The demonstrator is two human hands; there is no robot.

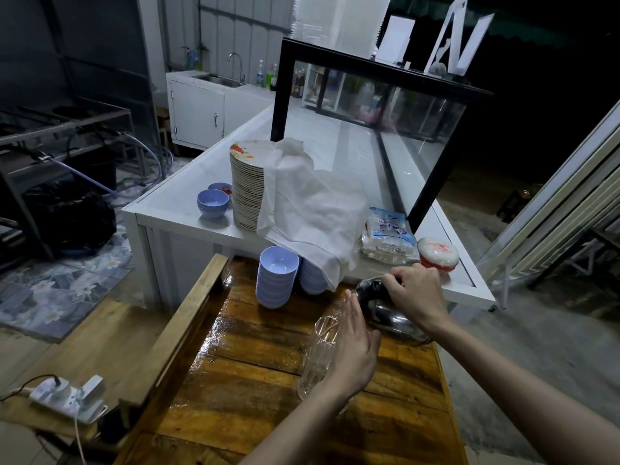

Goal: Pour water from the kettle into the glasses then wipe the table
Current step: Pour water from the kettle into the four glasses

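Observation:
A shiny steel kettle (pixel 385 313) stands on the wet wooden table (pixel 255 374), near its far right corner. My right hand (pixel 414 295) is closed around the kettle's dark handle on top. A tall clear faceted glass (pixel 317 354) stands upright in front of the kettle. My left hand (pixel 352 350) wraps the glass from its right side, fingers extended along it and partly hiding it. A large white cloth (pixel 312 209) lies draped over the stack of plates on the white counter beyond.
Two stacks of pale blue bowls (pixel 276 276) stand at the table's far edge. The white counter (pixel 181 216) holds a tall plate stack (pixel 246 189), more bowls, a plastic packet (pixel 389 236) and a red-and-white tub (pixel 437 255). A power strip (pixel 67 396) lies at the lower left.

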